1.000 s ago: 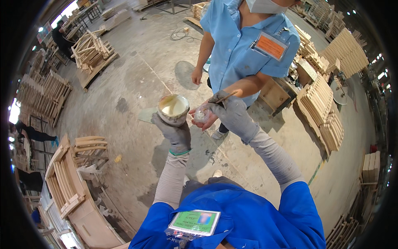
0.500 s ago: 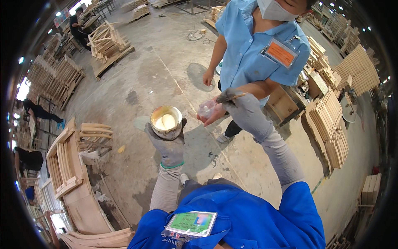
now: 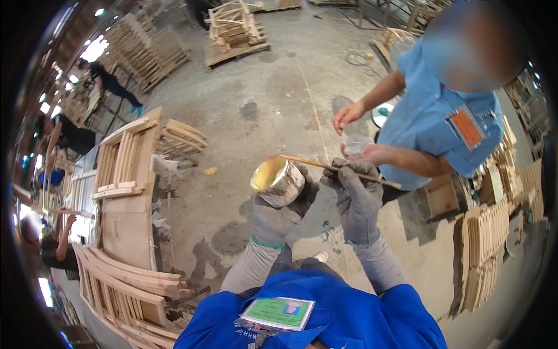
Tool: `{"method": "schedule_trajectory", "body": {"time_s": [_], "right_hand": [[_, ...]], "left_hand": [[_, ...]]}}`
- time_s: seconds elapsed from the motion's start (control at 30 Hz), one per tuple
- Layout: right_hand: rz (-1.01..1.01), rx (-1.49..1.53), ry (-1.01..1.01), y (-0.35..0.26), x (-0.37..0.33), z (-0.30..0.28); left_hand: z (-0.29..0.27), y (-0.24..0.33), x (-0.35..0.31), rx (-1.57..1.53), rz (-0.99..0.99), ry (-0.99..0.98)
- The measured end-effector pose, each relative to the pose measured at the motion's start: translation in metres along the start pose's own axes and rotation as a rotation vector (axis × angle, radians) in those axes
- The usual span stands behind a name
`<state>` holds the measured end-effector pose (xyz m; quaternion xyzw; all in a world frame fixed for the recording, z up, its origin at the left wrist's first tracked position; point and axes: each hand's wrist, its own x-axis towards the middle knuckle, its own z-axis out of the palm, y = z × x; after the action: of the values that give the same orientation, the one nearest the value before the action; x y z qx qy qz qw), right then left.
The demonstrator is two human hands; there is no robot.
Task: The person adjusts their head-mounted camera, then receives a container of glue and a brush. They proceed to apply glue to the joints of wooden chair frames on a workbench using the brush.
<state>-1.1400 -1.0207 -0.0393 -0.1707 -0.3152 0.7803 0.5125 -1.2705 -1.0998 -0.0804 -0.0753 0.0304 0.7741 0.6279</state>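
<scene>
A stained, whitish pot (image 3: pixel 282 185) with pale yellow residue inside is held up in front of a person in a blue shirt, tilted so its mouth faces away to the person's left. Their grey-gloved left hand (image 3: pixel 276 218) carries it, fingers curled around its underside and right side. Their right hand (image 3: pixel 354 200), gloved too, has its fingers closed on a thin wooden stick (image 3: pixel 308 162); the stick's far tip reaches the pot's upper rim, though I cannot tell whether they touch.

Just beyond the right hand, a co-worker (image 3: pixel 433 116) in a light blue shirt holds a clear plastic cup (image 3: pixel 356 144) on one bare hand. The co-worker's other hand is next to the cup, fingers loosely bent.

Below everything is a grey concrete floor (image 3: pixel 285 99). To the person's left stands a plywood-topped bench (image 3: pixel 128 224); a slatted wooden frame (image 3: pixel 119 163) lies toward the far end of its surface, and a yellow scrap (image 3: pixel 210 171) is on the floor, out from the bench's right edge. Farther off, wooden pieces (image 3: pixel 232 26) are piled on a pallet (image 3: pixel 232 56), reaching close to its front edge. Slatted wood (image 3: pixel 488 232) is stacked at the right.
</scene>
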Motion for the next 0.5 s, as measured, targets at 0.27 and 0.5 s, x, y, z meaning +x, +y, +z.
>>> {"method": "schedule_trajectory", "body": {"time_s": [0.27, 0.5], "right_hand": [[0.456, 0.626, 0.055, 0.106, 0.009, 0.047], [0.818, 0.576, 0.022, 0.183, 0.014, 0.125]], "left_hand": [[0.005, 0.081, -0.004, 0.123, 0.275, -0.15], [0.029, 0.18, -0.031, 0.859, 0.796, 0.006]]}}
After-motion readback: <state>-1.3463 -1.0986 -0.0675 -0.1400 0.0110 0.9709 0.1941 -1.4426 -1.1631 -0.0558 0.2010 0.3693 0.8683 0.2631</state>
